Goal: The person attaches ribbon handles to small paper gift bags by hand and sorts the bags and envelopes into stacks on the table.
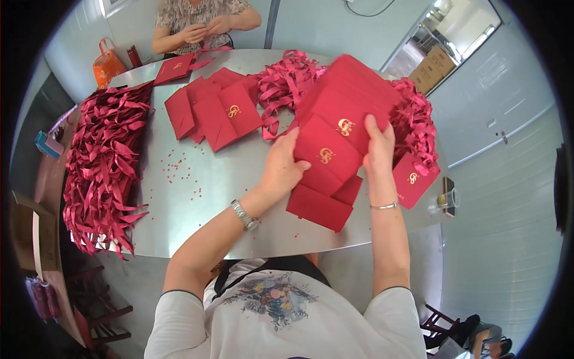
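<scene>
A thick stack of flat red paper bags [342,99] with gold emblems is between my hands over the right half of the table. My left hand [281,169] grips its near left side, thumb on the front face and fingers partly hidden. On the right side, my right hand [378,146] holds it with the thumb on top; the other fingers are mostly behind it. Below the stack, another red bag [320,208] rests at the table's near edge. Bunched dark pink ribbons [290,81] lie behind my left hand, and more ribbons [418,122] lie beyond my right.
The metal table [197,224] has a pile of red bags [224,113], scattered red paper dots [179,169] and a long row of ribboned bags [104,173] at left. Another person's hands [206,30] work across it. A plastic cup [448,198] sits at the right edge.
</scene>
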Motion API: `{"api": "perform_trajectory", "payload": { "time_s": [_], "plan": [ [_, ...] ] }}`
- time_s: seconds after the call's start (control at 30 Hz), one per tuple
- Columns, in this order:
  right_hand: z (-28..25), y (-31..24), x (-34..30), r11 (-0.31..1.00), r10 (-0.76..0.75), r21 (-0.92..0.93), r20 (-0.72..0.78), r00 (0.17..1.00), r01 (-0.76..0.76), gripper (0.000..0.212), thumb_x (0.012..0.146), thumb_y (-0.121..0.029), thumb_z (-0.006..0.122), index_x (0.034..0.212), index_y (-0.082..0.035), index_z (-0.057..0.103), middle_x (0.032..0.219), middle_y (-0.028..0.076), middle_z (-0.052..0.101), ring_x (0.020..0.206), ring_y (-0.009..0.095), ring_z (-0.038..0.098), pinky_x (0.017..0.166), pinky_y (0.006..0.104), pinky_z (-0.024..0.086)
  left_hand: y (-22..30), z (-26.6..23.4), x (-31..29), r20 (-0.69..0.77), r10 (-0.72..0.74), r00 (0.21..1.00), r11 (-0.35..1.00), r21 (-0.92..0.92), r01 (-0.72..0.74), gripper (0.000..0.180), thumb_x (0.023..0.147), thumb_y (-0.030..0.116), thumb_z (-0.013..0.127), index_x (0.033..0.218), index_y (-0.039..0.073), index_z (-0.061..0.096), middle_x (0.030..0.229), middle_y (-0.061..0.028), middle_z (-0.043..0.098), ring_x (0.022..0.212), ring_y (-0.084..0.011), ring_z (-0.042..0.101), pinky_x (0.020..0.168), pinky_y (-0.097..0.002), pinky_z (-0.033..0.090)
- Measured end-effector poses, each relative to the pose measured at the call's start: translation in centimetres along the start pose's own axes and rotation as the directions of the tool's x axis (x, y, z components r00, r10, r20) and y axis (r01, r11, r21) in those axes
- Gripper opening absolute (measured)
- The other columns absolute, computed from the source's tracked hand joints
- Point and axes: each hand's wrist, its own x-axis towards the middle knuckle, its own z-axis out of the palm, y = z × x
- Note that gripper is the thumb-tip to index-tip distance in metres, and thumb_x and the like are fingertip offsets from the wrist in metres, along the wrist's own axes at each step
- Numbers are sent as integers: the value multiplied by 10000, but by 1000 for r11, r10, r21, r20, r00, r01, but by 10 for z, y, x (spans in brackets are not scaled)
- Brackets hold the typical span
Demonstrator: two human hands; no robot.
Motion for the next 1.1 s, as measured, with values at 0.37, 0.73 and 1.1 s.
{"api": "perform_trajectory", "payload": {
  "time_s": [0.37,0.73,1.1],
  "plan": [
    [85,76,-65,988,87,113,195,977,-110,498,906,-158,683,1299,41,452,1226,128,600,1089,183,586,962,320,468,-1,-91,-104,-235,-376,896,880,210,425,628,728,53,778,1284,-22,495,1187,-211,579,1092,-337,582,946,-388,473],
    [68,96,-53,974,216,7,251,944,-225,466,908,-205,688,1270,28,509,1235,122,608,1089,182,593,957,319,470,-13,-104,-101,-280,-497,821,862,-267,431,559,785,-7,729,1289,-28,486,1204,-167,599,1077,-216,600,945,-320,483],
    [70,111,-64,625,-69,-753,209,975,206,462,978,-315,506,1278,36,514,1224,262,583,1173,404,525,1013,437,409,-33,-109,-57,9,-489,872,871,-44,489,640,775,70,722,1345,-48,456,1301,-226,556,1199,-290,555,1028,-375,430]
  ]
}}
